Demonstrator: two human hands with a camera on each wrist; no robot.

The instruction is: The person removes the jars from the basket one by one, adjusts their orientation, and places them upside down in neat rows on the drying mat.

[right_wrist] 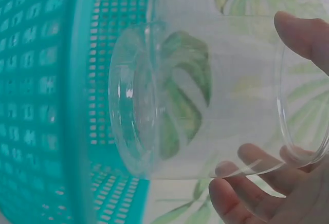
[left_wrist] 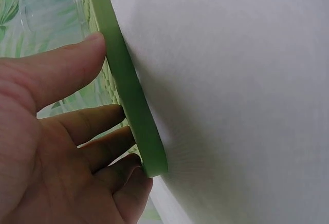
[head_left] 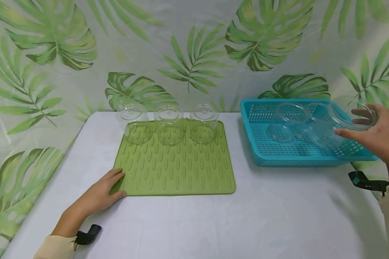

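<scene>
In the head view my right hand [head_left: 380, 131] grips a clear cup [head_left: 353, 124] near its rim, at the right part of the blue-green basket [head_left: 314, 162]. The right wrist view shows thumb and fingers round the cup's rim end, its rounded base pointing toward the basket. Two more clear cups [head_left: 291, 118] stand in the basket, left of the held one. My left hand [head_left: 98, 192] rests at the front left corner of the green ridged mat [head_left: 178, 169], thumb and fingertips touching its edge. Along the mat's back edge sit three clear cups [head_left: 168, 126], upside down.
A white cloth [head_left: 214, 226] covers the table. Behind it hangs a leaf-patterned sheet [head_left: 201, 46]. The basket stands right of the mat, with a strip of white cloth between them, and its raised rim surrounds the cups.
</scene>
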